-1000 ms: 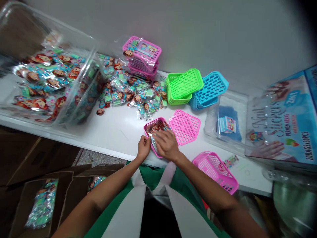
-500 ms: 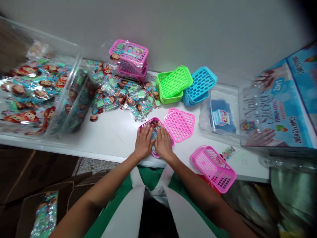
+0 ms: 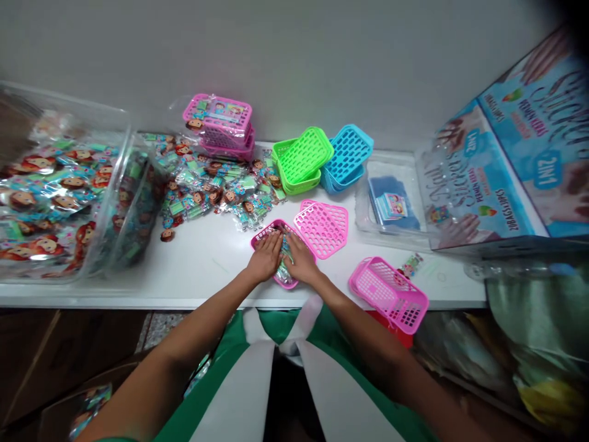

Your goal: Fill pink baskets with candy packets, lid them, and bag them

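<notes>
Pink basket (image 3: 288,285) | left hand (image 3: 265,256), earlier at rim, flat over packets (image 3: 283,272) | right hand (image 3: 299,260), grip equally flat

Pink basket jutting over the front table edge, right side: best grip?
Probably the rim at the near end of the pink basket, coming from the front: that end overhangs the table edge, leaving the rim clear of the tabletop.
</notes>
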The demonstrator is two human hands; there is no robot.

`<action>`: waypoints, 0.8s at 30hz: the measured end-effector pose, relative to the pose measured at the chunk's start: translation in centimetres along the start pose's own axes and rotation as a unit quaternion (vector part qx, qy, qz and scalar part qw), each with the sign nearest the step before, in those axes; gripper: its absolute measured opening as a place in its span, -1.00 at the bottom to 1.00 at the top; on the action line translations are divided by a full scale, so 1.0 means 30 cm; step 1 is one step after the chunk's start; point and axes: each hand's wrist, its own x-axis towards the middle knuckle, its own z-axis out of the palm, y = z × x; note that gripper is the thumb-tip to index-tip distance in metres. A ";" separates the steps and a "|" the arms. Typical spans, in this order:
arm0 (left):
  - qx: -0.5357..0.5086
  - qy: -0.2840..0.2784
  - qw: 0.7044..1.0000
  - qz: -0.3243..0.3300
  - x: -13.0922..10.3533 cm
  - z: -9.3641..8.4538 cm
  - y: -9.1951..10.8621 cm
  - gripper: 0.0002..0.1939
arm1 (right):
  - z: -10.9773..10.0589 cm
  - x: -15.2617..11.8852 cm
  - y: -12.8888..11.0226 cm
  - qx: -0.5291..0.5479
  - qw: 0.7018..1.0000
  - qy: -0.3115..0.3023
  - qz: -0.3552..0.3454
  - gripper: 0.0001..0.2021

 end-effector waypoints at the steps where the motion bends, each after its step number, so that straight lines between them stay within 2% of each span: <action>1: 0.001 0.007 1.000 0.002 0.000 -0.004 0.003 -0.40 | -0.007 -0.011 0.009 0.009 1.000 0.012 -0.007 -0.39; 3: 0.000 0.016 1.000 0.006 0.000 -0.012 0.007 -0.41 | -0.010 -0.035 0.021 0.000 1.000 0.025 -0.007 -0.41; 6: -0.011 0.011 1.000 0.011 0.000 -0.021 0.006 -0.41 | -0.001 -0.062 0.028 -0.037 0.999 -0.009 -0.005 -0.37; 10: -0.035 0.008 0.999 0.014 0.000 -0.031 0.004 -0.41 | 0.004 -0.072 0.033 -0.034 0.997 -0.063 -0.041 -0.10; 12: -0.037 0.009 0.999 0.015 0.000 -0.032 0.008 -0.40 | 0.010 -0.071 0.032 -0.036 0.997 -0.060 -0.043 0.00; 17: -0.052 0.003 0.999 0.011 -0.004 -0.038 -0.001 -0.38 | 0.036 -0.073 0.011 -0.060 0.997 -0.044 -0.016 0.00; 21: -0.114 -0.007 0.989 0.091 -0.017 -0.092 -0.058 -0.34 | 0.038 -0.077 -0.002 -0.067 0.997 -0.047 -0.005 -0.01; 24: -0.091 -0.039 0.986 0.134 -0.014 -0.146 -0.085 -0.31 | 0.033 -0.079 -0.008 -0.077 0.996 -0.052 0.003 -0.01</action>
